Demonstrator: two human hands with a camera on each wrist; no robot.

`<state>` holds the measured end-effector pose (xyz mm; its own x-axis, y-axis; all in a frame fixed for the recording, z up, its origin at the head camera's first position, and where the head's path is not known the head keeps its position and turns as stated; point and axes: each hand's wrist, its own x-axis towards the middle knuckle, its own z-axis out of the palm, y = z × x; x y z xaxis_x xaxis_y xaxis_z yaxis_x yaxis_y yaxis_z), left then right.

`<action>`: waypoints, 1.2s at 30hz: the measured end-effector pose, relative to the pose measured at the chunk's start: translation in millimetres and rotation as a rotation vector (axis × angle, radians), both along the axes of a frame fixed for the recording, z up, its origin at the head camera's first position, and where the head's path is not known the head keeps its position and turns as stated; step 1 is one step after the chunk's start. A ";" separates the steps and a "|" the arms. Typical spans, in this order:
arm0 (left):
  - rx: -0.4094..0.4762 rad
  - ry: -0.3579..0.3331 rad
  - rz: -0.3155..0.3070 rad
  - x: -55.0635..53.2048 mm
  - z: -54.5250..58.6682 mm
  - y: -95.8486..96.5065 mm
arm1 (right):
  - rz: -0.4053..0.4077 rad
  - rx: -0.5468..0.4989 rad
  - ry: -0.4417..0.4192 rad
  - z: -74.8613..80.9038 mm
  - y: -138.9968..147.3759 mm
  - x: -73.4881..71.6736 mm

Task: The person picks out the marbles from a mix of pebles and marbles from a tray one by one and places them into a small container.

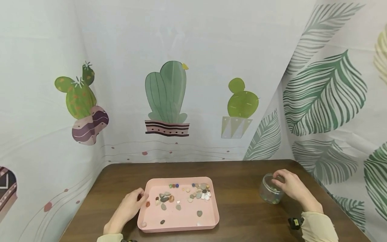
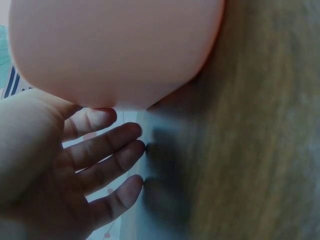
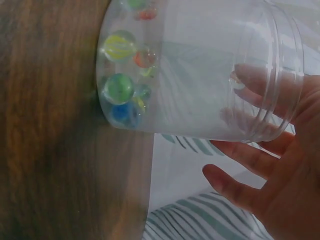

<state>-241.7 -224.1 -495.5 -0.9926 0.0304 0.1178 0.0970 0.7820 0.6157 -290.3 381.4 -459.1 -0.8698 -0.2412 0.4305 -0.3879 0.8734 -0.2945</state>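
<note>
My left hand is at the left edge of a pink tray. In the left wrist view its fingers are loosely bent and spread beside the tray wall, and part of the hand is hidden behind it. Pebbles and a few marbles lie scattered in the tray. My right hand is over the mouth of a clear jar. Some of its fingers show through the jar wall, loosely bent. Several coloured marbles lie on the jar's bottom.
A brown wooden table carries the tray at centre left and the jar at right. Behind it hangs a white cloth printed with cacti and leaves. A red marble lies inside the tray, close to my left fingers.
</note>
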 end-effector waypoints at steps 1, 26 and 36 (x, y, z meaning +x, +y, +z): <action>0.001 0.000 0.001 0.1 0.1 0.3 | 0.001 -0.001 -0.002 0.1 -0.1 0.1; -0.007 -0.001 -0.001 0.3 1.0 1.9 | 0.141 0.034 0.198 42.9 -60.2 -8.2; -0.012 0.000 0.001 -0.7 1.1 1.1 | 0.315 0.077 0.105 41.1 -129.7 -30.6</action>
<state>-242.4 -223.0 -494.4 -0.9926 0.0313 0.1176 0.0967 0.7896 0.6060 -320.8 251.8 -418.0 -0.6989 -0.5266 0.4841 -0.6673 0.7236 -0.1764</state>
